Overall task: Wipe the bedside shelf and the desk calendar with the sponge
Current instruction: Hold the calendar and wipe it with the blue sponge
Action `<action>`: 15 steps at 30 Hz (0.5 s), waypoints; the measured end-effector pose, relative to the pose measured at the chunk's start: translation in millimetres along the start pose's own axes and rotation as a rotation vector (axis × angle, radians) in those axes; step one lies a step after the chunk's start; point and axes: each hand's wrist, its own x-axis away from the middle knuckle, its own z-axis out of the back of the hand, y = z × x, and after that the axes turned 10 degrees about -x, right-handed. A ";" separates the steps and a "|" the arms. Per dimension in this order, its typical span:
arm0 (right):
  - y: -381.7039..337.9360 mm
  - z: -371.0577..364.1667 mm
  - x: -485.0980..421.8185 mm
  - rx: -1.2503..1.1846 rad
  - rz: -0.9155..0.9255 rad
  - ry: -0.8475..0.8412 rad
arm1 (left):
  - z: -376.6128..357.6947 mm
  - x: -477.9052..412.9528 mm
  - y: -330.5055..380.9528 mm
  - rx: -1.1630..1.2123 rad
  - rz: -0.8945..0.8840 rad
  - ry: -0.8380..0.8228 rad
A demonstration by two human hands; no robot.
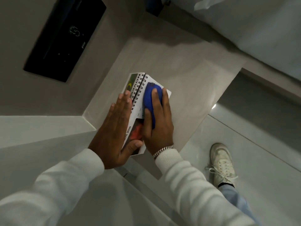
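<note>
A spiral-bound desk calendar (136, 88) stands on the pale grey bedside shelf (187, 79), near its front left. My left hand (114, 129) lies flat against the calendar's left face, fingers straight, thumb hooked under its near end. My right hand (158, 121) presses a blue sponge (150, 97) onto the calendar's right face, just beside the black wire binding. The hand covers most of that face and the sponge's lower half.
A black wall panel (65, 38) with faint symbols sits on the wall at upper left. White bedding (260, 30) fills the upper right. My white shoe (222, 162) stands on the glossy floor right of the shelf.
</note>
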 end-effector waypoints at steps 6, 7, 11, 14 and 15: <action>15.8 2.0 37.4 0.028 -0.070 -0.077 | 6.2 -1.2 3.9 -0.009 0.016 -0.025; 16.1 2.0 47.7 0.031 -0.079 -0.105 | 7.3 -1.2 4.6 -0.007 0.016 -0.028; 2.9 0.4 45.6 0.013 -0.045 -0.108 | 6.9 -0.9 4.2 0.011 0.011 -0.032; -5.5 0.9 7.9 -0.006 -0.017 -0.024 | 6.0 -1.4 3.2 0.029 0.007 -0.027; -6.3 2.0 -4.1 0.001 -0.015 0.004 | 5.5 -1.6 3.0 0.035 0.006 -0.016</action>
